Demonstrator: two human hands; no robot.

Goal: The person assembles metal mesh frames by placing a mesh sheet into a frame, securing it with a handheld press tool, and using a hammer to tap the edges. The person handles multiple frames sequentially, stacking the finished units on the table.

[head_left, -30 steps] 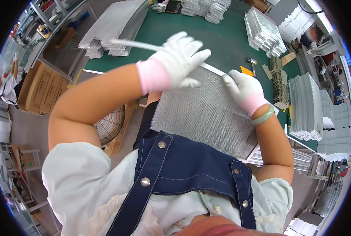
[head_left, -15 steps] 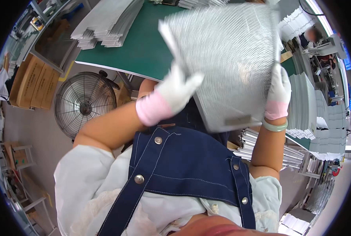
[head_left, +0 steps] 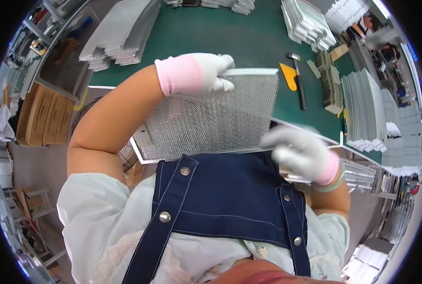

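Observation:
A silver metal mesh panel [head_left: 211, 118] with a pale metal frame slants between the table edge and the front of my apron. My left hand [head_left: 206, 73] in a white glove with a pink cuff is closed on the panel's far edge, its thumb on the near side. By the panel's right side, close to its near corner, is my right hand [head_left: 301, 151], gloved alike and smeared by motion. Whether its fingers hold anything does not show. Right of the panel, a yellow-orange scraper [head_left: 289, 76] and a black-handled hammer [head_left: 300, 80] lie on the green table [head_left: 248, 42].
Stacked pleated metal sheets [head_left: 121, 33] lie at the far left, with another stack [head_left: 308, 23] at the far right. Grey-tan blocks [head_left: 331, 83] and a row of white strips [head_left: 364, 111] line the right side. Cardboard boxes [head_left: 43, 113] stand on the floor at left.
The panel, raised in both hands before, has come down and left toward my apron. My left hand now grips its far edge; my right hand has come off it and moved nearer.

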